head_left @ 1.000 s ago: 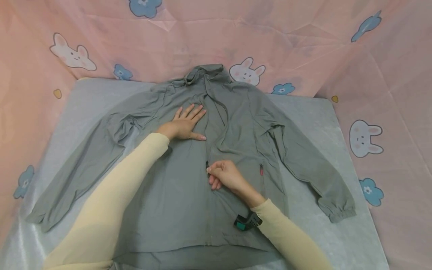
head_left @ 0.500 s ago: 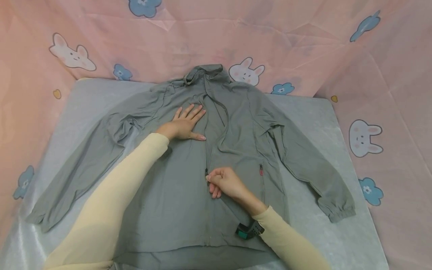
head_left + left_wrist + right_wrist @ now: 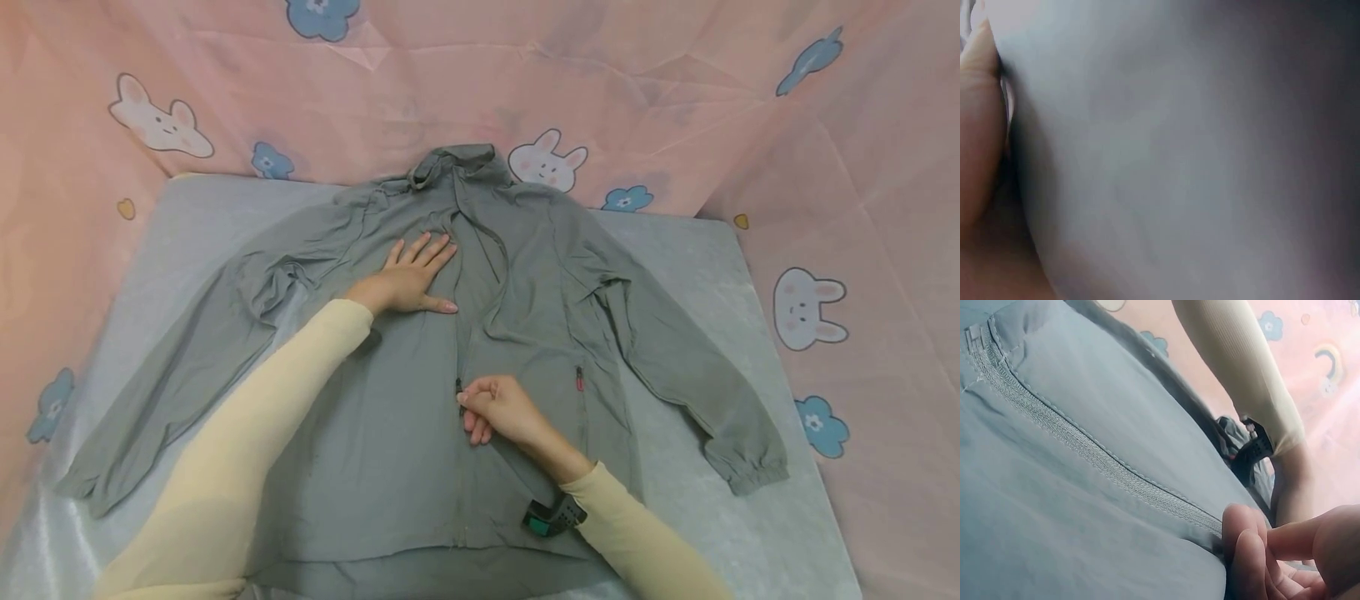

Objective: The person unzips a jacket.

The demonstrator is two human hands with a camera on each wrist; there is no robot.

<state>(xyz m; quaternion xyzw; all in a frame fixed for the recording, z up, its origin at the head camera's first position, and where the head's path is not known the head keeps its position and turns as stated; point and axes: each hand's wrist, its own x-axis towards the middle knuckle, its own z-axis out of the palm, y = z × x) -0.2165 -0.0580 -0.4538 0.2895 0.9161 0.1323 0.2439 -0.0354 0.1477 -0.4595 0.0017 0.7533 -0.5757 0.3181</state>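
A grey-green jacket (image 3: 375,450) lies spread front side up, collar at the far side and sleeves out to both sides. My left hand (image 3: 408,283) rests flat on its chest, fingers spread, thumb reaching the front opening. Lower on the front, my right hand (image 3: 498,408) pinches the black zipper pull (image 3: 459,387) between thumb and curled fingers. Above the pull the front edges stand apart; below it, the zipper (image 3: 1110,465) runs joined to the hem in the right wrist view. Blurred grey cloth fills most of the left wrist view beside part of the left hand (image 3: 982,137).
The jacket lies on a table with a pale grey cover (image 3: 697,275). Pink curtains (image 3: 645,100) with rabbits and blue flowers hang behind and at both sides. A pocket zipper with a red tab (image 3: 580,382) is on the jacket's right part.
My right hand has slid a little toward the hem with the zipper pull, mostly in the first half second. The left hand has stayed in place on the chest.
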